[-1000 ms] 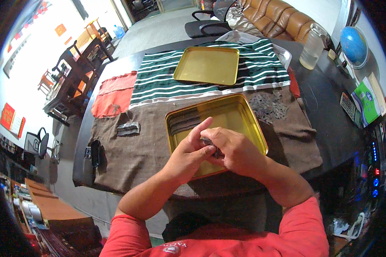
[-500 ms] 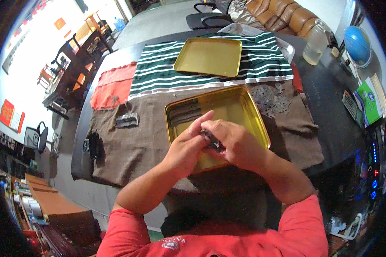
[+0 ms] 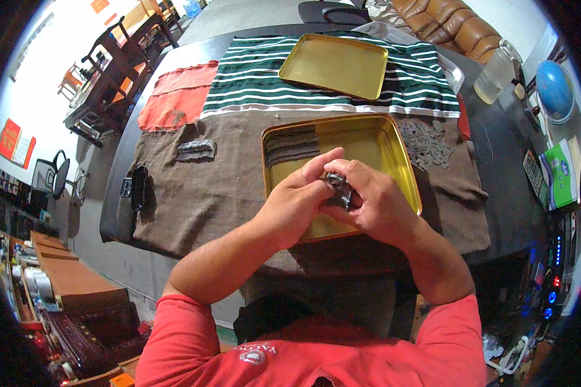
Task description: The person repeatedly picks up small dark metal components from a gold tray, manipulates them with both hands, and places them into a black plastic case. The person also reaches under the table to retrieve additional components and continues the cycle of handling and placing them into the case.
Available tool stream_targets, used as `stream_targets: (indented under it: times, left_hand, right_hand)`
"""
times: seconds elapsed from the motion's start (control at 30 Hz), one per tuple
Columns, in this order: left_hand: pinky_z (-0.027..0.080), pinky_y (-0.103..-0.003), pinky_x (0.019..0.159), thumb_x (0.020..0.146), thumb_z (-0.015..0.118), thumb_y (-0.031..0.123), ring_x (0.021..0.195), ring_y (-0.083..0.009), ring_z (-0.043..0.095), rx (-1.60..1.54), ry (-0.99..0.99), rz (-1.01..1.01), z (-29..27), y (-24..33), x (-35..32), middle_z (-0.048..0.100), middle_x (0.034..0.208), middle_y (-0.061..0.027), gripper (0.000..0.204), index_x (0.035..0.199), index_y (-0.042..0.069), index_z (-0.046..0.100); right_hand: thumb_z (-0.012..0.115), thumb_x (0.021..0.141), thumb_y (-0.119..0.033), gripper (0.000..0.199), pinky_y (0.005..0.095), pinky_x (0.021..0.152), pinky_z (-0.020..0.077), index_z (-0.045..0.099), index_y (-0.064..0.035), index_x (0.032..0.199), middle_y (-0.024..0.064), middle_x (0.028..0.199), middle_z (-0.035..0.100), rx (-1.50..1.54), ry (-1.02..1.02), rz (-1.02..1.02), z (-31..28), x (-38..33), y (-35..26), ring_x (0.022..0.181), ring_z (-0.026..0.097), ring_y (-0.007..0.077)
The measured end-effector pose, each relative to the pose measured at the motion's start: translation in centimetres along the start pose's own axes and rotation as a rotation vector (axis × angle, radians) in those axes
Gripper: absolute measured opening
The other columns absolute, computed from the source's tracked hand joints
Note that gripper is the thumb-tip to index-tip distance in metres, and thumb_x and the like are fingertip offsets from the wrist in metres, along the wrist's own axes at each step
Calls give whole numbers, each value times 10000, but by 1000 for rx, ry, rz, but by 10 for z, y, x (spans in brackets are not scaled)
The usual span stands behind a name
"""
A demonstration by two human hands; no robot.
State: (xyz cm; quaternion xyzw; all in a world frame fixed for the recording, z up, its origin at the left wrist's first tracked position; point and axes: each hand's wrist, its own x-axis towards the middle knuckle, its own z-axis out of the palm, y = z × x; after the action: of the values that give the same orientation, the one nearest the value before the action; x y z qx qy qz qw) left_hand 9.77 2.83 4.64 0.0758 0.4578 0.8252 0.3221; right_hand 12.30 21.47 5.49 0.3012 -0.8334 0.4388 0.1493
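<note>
My left hand (image 3: 301,193) and my right hand (image 3: 382,200) meet over the near part of a gold metal tray (image 3: 408,169). Between them, the fingers close on a small bundle of dark grey, shiny pieces (image 3: 339,189); its exact kind is hard to make out. Rows of grey strip-like pieces (image 3: 292,146) lie in the tray's far left corner. To the right of the tray spreads a loose pile of small grey pieces (image 3: 426,144). A short stacked row of similar grey pieces (image 3: 196,150) rests on the brown cloth (image 3: 193,200) at the left.
A second gold tray (image 3: 334,66) lies on a green-and-white striped cloth (image 3: 252,80) at the back. A black case (image 3: 137,187) sits at the left edge. Far right are a plastic jug (image 3: 495,74), a blue globe (image 3: 555,91) and a green packet (image 3: 557,173).
The view has shifted, so the table sits higher in it. My hands stay together over the tray, and the held bundle has turned, showing more of its shiny side.
</note>
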Motion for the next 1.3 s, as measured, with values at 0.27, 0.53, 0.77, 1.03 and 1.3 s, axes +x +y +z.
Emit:
stream_targets:
  times: [0.27, 0.53, 0.77, 1.03, 1.3]
  left_hand:
    - [606, -356, 894, 974, 632, 1, 1101, -214, 680, 115, -115, 67, -3, -4, 0, 642, 1293, -113, 749, 1614, 60, 249]
    - [610, -403, 921, 963, 665, 11, 1122, -246, 684, 69, -147, 68, -4, -5, 2, 633, 1310, -126, 785, 1621, 94, 243]
    - [609, -427, 922, 972, 577, -5, 1103, -245, 688, 50, -86, 51, -3, -2, 1, 633, 1307, -126, 711, 1610, 67, 273]
    - [589, -388, 957, 978, 551, -5, 1144, -226, 666, 9, -64, 29, -4, 0, 1, 619, 1325, -109, 669, 1597, 54, 304]
    - [591, -392, 960, 959, 595, -31, 1160, -227, 656, 49, -99, 42, 0, 0, 0, 601, 1350, -105, 703, 1594, 53, 305]
  right_hand:
    - [845, 755, -82, 590, 423, 807, 566, 564, -33, 1271, 174, 1086, 671, -96, -20, -46, -2, -2, 1, 958, 691, 384]
    - [831, 747, -54, 591, 428, 790, 567, 557, -36, 1270, 174, 1076, 672, -130, 14, -83, 3, -5, 4, 957, 690, 387]
    - [859, 756, -92, 593, 394, 743, 560, 563, -47, 1268, 158, 1042, 667, -65, 9, -49, 3, -3, 1, 898, 693, 340]
    - [867, 747, -94, 587, 374, 725, 551, 573, -46, 1252, 144, 1027, 664, -49, 2, 17, 0, -3, -1, 855, 682, 307]
    - [846, 742, -60, 580, 414, 775, 566, 568, -44, 1250, 164, 1072, 676, -73, 15, -39, 3, -2, 1, 944, 697, 365]
